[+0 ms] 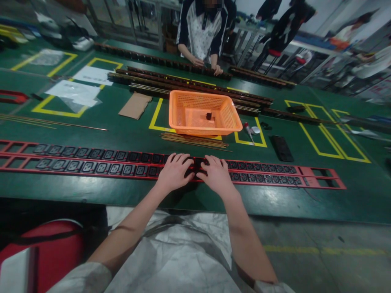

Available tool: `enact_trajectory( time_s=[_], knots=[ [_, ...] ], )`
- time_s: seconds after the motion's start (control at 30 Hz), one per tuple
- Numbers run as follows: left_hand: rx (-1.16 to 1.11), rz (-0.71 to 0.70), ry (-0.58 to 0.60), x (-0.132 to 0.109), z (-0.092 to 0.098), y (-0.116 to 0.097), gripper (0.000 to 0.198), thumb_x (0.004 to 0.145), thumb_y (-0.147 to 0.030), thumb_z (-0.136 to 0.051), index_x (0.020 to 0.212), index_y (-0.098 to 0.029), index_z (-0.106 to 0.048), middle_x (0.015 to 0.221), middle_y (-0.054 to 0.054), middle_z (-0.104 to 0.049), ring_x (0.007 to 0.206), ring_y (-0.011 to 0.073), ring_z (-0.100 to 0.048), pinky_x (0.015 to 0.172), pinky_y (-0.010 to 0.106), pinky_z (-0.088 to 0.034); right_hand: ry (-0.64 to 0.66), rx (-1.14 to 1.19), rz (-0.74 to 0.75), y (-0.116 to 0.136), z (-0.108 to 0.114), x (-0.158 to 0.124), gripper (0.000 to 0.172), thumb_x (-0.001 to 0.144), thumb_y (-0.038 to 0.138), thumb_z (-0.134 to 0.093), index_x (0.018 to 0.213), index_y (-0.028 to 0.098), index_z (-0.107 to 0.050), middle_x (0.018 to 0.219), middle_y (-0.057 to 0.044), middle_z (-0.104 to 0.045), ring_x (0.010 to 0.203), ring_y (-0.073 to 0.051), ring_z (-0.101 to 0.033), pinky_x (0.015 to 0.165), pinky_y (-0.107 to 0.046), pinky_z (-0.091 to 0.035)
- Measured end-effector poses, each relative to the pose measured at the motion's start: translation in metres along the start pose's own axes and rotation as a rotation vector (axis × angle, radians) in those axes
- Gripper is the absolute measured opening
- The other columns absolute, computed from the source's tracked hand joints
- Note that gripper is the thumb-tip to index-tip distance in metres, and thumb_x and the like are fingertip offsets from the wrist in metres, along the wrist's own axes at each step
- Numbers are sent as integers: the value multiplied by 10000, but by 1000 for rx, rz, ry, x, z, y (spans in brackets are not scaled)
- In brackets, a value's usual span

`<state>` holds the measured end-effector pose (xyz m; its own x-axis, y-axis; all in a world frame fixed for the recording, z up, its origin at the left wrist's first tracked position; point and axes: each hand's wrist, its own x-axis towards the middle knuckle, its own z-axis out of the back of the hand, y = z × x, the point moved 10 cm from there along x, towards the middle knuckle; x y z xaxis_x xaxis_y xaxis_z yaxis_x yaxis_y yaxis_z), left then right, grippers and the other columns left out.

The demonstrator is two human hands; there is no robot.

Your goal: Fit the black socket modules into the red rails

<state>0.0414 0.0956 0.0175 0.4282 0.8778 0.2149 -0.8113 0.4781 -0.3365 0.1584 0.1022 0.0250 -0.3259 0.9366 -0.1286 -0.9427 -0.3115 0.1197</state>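
Two long red metal strips lie side by side across the table, lined with rows of black power sockets. My left hand rests over the middle of the strips, fingers spread across the sockets and thumb apart on the near side. Just to its right, my right hand lies on the same strips in a mirrored pose, fingers apart. Between the two hands, black sockets show, touched by fingertips. The parts under my palms are hidden.
Beyond the strips stands an orange basket holding a small black part. Nearby lie thin brass-coloured rods, cardboard, a red-handled screwdriver and a black phone. Across the table a person handles dark strips.
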Motion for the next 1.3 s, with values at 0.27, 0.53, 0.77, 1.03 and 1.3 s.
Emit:
enact_trajectory(
  time_s=[0.27, 0.53, 0.77, 1.03, 1.3],
  knots=[
    [15, -10, -10, 0, 1, -1, 342, 901, -403, -597, 1206, -249, -611, 1410, 90, -594, 1314, 300, -516, 1161, 529, -341, 102, -5, -13, -4, -5, -3, 399, 978, 452, -580, 1315, 249, -646, 1614, -109, -413, 1484, -334, -357, 1177, -666, -267],
    [35, -26, -10, -2, 1, -2, 329, 921, -407, -578, 1211, -256, -617, 1431, 89, -582, 1329, 293, -508, 1178, 531, -329, 99, 123, -6, -14, -18, -12, 489, 984, 406, -563, 1456, 285, -530, 1673, -82, -298, 1552, -305, -245, 1209, -696, -161],
    [17, -19, -2, -1, 1, 1, 301, 922, -423, -594, 1165, -255, -650, 1432, 92, -587, 1336, 287, -511, 1183, 544, -332, 44, 126, -13, -15, -23, -19, 536, 979, 356, -565, 1503, 275, -482, 1676, -92, -282, 1568, -287, -219, 1232, -673, -134],
    [-28, -18, -7, 0, 2, 1, 293, 906, -424, -619, 1147, -264, -668, 1421, 88, -588, 1323, 296, -517, 1181, 566, -333, 46, 107, -19, -13, -25, -22, 549, 981, 362, -551, 1511, 240, -473, 1681, -99, -259, 1566, -291, -224, 1236, -678, -123],
    [-11, -9, 18, 1, 2, 0, 267, 900, -423, -617, 1114, -270, -661, 1418, 78, -587, 1323, 292, -512, 1183, 566, -330, 60, 68, -31, -10, -23, -19, 533, 984, 379, -544, 1491, 217, -499, 1668, -113, -295, 1551, -307, -257, 1234, -675, -138]
  ],
)
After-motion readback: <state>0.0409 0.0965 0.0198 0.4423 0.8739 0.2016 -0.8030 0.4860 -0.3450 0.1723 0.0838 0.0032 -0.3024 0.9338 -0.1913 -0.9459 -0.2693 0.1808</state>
